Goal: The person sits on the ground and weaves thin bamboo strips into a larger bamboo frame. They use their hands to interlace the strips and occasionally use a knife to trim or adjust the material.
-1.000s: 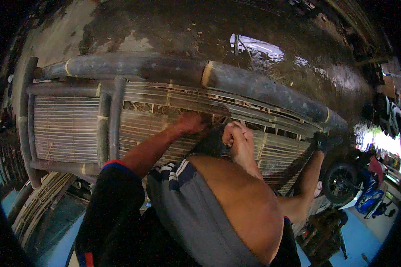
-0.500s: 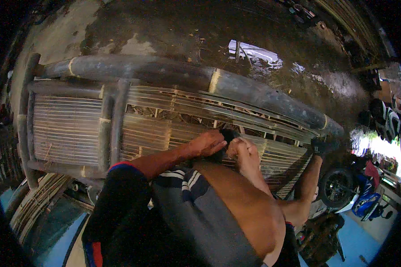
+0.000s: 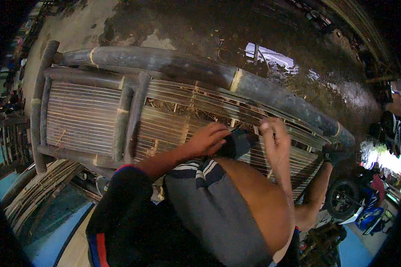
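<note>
My left hand (image 3: pixel 209 139) reaches in from a black sleeve with its fingers curled in at the near edge of a dark, soft-looking item (image 3: pixel 241 143). That item lies over the slats just beyond my bent bare knee (image 3: pixel 265 200); whether it is footwear or cloth I cannot tell. To the right, my right hand (image 3: pixel 276 135) is raised with thumb and fingertips pinched together, apart from the dark item. What either hand's fingertips hold is too small or hidden to name. Beneath both hands runs the slatted bamboo bench (image 3: pixel 165 129), with thick dark poles as its frame.
A thick bamboo pole (image 3: pixel 165 60) forms the bench's far edge. At right a limb ends in a dark covering (image 3: pixel 334 153). Beyond it stands a blue motorcycle (image 3: pixel 365 207) with a black wheel (image 3: pixel 343 198). Bundled bamboo strips (image 3: pixel 44 191) lie at lower left.
My right hand has moved right, away from my left hand and the dark item, where both were together. My left hand stays close to the item. The whole view has shifted slightly.
</note>
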The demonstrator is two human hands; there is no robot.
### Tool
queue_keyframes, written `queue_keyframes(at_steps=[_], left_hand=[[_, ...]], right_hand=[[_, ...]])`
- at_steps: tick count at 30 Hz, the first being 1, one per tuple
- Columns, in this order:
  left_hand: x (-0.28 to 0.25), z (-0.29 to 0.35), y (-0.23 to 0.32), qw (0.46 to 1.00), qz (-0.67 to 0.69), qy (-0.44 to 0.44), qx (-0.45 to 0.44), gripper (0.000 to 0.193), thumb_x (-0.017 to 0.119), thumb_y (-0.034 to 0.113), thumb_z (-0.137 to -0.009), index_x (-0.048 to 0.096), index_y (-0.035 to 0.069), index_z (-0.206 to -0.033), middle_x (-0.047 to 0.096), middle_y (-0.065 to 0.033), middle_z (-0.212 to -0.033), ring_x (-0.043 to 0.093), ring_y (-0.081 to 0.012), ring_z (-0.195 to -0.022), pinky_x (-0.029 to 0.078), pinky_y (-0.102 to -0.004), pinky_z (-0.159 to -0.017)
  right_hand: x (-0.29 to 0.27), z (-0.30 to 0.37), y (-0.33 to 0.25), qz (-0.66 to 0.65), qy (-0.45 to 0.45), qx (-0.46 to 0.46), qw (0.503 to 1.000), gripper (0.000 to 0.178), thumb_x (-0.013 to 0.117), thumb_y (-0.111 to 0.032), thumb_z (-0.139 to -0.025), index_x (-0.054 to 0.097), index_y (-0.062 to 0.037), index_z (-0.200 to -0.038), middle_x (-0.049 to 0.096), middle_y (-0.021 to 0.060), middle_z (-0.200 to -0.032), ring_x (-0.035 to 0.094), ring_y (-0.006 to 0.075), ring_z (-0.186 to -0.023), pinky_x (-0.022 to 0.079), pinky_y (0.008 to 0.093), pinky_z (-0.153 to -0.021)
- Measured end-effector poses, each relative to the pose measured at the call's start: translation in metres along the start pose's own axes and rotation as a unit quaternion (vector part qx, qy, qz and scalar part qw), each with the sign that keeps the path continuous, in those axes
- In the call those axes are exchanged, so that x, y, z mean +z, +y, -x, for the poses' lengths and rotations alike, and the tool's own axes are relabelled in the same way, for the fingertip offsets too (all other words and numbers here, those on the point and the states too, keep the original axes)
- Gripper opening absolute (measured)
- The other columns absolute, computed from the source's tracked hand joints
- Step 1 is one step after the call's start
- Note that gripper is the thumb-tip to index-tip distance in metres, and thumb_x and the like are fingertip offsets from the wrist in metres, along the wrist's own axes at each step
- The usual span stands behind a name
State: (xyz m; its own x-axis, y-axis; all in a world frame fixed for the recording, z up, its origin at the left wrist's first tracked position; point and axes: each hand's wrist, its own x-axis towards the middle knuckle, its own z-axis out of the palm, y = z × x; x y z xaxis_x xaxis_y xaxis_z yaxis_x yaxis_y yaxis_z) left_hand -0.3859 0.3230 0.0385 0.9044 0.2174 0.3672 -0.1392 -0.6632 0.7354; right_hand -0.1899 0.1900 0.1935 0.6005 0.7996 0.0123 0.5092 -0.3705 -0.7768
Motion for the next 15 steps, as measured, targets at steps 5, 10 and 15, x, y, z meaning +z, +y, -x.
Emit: queue_keyframes(at_steps=[5,10,15], left_hand=[[-0.072,0.065,-0.002,0.962,-0.218,0.015,-0.161,0.052,0.066,0.015,-0.085,0.05,0.011,-0.134,0.044,-0.0171,-0.141,0.042,-0.039,-0.13,0.038,-0.0501,-0.106],[-0.109,0.138,-0.012,0.911,-0.301,-0.055,-0.277,0.059,0.057,0.029,-0.093,0.039,0.014,-0.146,0.025,-0.016,-0.156,0.021,-0.0389,-0.144,0.019,-0.0516,-0.117],[-0.129,0.195,-0.009,0.889,-0.329,-0.16,-0.275,0.058,0.049,0.036,-0.097,0.035,0.016,-0.149,0.019,-0.0164,-0.159,0.014,-0.0372,-0.147,0.011,-0.0524,-0.119]], right_hand=[[-0.032,-0.051,0.018,0.141,0.17,-0.042,0.974,0.033,0.053,-0.029,-0.098,0.063,0.0013,-0.109,0.061,0.0216,-0.118,0.055,0.039,-0.113,0.042,0.0447,-0.099],[-0.018,-0.097,0.066,0.333,0.102,-0.035,0.937,0.052,0.044,-0.047,-0.099,0.065,-0.0017,-0.113,0.063,0.0226,-0.116,0.057,0.0412,-0.11,0.039,0.0506,-0.1],[-0.013,-0.126,0.042,0.373,-0.07,0.088,0.921,0.061,0.04,-0.056,-0.097,0.069,-0.0037,-0.107,0.068,0.0247,-0.101,0.063,0.046,-0.094,0.046,0.0558,-0.089]])
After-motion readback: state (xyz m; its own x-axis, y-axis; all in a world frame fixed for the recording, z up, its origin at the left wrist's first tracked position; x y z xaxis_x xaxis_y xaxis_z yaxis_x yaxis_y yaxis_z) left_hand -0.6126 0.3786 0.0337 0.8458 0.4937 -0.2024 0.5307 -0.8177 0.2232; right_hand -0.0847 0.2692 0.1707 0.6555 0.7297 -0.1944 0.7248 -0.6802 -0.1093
